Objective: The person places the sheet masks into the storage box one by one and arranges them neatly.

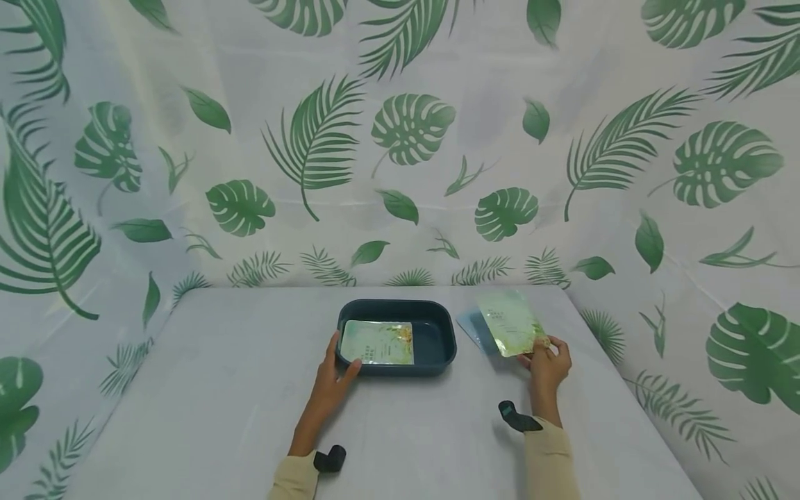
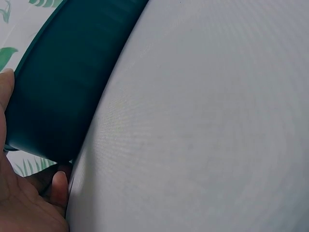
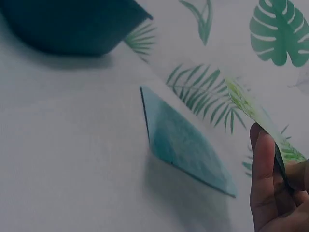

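Note:
A dark teal rectangular plastic basin [image 1: 434,361] stands mid-table in the head view, with a pale green sheet-mask packet [image 1: 378,342] lying flat in its left part. My left hand [image 1: 333,382] holds the basin's near left corner, thumb at the front rim and fingers along the left side. To the right, my right hand [image 1: 550,364] pinches a second pale green packet [image 1: 509,323] by its lower right corner, lifted and tilted. Beneath it on the table is a light blue packet [image 3: 181,145], which the raised packet partly covers in the head view.
All of this is on a white-covered table [image 1: 219,389]. Behind and at the sides hangs a white curtain [image 1: 437,208] printed with green leaves. Each wrist wears a black device [image 1: 330,458].

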### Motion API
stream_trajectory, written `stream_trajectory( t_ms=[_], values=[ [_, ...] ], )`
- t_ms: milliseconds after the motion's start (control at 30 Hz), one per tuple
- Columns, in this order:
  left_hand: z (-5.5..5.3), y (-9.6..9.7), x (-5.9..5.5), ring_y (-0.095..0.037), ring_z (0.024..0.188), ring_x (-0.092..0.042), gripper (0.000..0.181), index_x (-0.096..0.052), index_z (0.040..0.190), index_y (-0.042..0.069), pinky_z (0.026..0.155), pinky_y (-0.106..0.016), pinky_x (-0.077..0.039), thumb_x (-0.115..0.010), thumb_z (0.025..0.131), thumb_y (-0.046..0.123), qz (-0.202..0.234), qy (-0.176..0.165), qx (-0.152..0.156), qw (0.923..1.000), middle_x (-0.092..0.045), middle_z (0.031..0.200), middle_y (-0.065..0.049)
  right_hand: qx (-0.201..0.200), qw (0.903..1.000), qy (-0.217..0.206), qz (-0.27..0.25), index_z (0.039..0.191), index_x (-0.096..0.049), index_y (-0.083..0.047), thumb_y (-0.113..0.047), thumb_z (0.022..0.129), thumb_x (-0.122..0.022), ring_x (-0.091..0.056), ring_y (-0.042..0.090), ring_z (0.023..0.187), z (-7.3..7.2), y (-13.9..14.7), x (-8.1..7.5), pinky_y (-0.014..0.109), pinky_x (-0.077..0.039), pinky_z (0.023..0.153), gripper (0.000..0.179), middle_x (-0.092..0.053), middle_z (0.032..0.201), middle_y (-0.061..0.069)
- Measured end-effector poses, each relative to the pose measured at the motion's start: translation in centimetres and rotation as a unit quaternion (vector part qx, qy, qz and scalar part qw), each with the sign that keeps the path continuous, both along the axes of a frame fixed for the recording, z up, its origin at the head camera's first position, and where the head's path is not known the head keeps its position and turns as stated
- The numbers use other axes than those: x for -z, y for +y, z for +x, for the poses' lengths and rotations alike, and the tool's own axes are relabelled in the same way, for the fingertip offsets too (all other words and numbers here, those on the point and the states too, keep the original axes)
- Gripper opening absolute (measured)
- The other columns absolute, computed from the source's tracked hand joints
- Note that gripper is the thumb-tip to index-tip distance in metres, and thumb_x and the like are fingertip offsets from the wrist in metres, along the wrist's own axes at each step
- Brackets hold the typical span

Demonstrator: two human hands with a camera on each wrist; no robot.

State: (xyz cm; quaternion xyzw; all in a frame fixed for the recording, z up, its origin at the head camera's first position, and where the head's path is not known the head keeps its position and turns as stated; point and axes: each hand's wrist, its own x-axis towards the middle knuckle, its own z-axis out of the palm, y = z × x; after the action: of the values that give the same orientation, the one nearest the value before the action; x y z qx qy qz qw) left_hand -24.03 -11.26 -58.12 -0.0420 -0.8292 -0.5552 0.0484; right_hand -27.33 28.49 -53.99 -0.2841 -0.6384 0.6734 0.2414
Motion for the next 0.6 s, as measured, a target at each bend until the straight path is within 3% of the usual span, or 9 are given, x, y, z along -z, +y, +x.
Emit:
stream_trajectory(
  t_ms=[133, 267, 433, 600],
  values=[
    [0.0, -0.2, 0.1, -0.033, 0.152, -0.014, 0.081, -0.010, 0.158, 0.016, 0.120, -0.054, -0.017, -0.057, 0.098, 0.041, 0.003, 0.000, -0.004, 1.0000, -0.014, 0.164, -0.014, -0.065, 0.9974, 0.018, 0.026, 0.123, -0.051, -0.005, -0.017, 0.100, -0.055, -0.063, 0.001, 0.059, -0.9, -1.9, -1.4, 0.021, -0.054, 0.049, 0.026, -0.064, 0.072, -0.020],
    [0.0, -0.3, 0.1, -0.033, 0.151, -0.014, 0.081, -0.009, 0.158, 0.016, 0.120, -0.054, -0.018, -0.057, 0.098, 0.041, 0.004, 0.003, 0.000, 1.0000, -0.013, 0.164, -0.014, -0.151, 0.9858, 0.027, 0.068, 0.121, -0.056, -0.002, -0.019, 0.100, -0.057, -0.060, 0.001, 0.057, -1.5, -4.5, -2.3, 0.021, -0.050, 0.045, 0.027, -0.062, 0.066, -0.019],
    [0.0, -0.3, 0.0, -0.033, 0.151, -0.014, 0.080, -0.009, 0.158, 0.016, 0.120, -0.055, -0.018, -0.057, 0.098, 0.040, 0.009, 0.006, 0.003, 0.9999, -0.014, 0.164, -0.014, -0.250, 0.9598, 0.037, 0.121, 0.116, -0.061, 0.002, -0.016, 0.099, -0.059, -0.051, 0.003, 0.050, -2.3, -8.1, -2.4, 0.020, -0.044, 0.043, 0.025, -0.051, 0.057, -0.010],
    [0.1, -0.1, -0.1, -0.033, 0.152, -0.013, 0.080, -0.010, 0.158, 0.017, 0.120, -0.055, -0.017, -0.058, 0.098, 0.039, 0.017, -0.006, 0.004, 0.9998, -0.014, 0.164, -0.013, -0.299, 0.9281, 0.042, 0.218, 0.111, -0.066, -0.002, -0.017, 0.098, -0.060, -0.044, 0.003, 0.047, -2.8, -11.4, -2.3, 0.022, -0.038, 0.044, 0.021, -0.056, 0.059, -0.002]
  ],
)
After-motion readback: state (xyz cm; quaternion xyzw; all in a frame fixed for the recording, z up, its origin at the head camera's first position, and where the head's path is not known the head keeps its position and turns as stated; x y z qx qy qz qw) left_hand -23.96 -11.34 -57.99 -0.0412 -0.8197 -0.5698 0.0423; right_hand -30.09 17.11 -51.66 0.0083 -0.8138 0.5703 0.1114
